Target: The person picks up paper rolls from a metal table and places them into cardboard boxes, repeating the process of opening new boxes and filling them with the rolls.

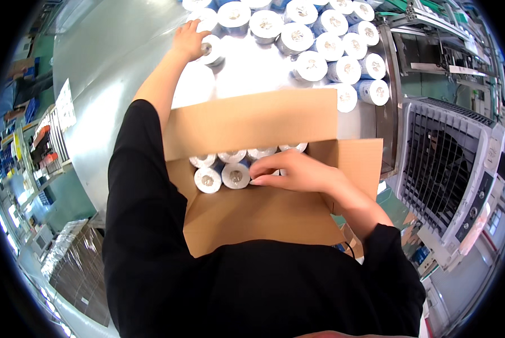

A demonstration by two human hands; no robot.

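An open cardboard box (263, 217) stands in front of me with its flaps up. White-wrapped rolls (208, 180) with crinkled ends stand upright in it in two visible rows. My right hand (294, 170) is inside the box, fingers and thumb curled round a roll (276, 173) that it mostly covers. Beyond the box, my left hand (188, 42) reaches out over the metal table, its fingers stretched and apart. It touches the left side of a near roll (213, 52), and its fingertips are beside another roll (206, 21).
Several more blue-and-white rolls (296, 38) stand on the shiny metal table (100, 73), mostly toward the far right. A raised metal edge (388, 101) borders the table there. At right stands a grey air cooler (441, 169); a plastic-wrapped stack (80, 270) is at lower left.
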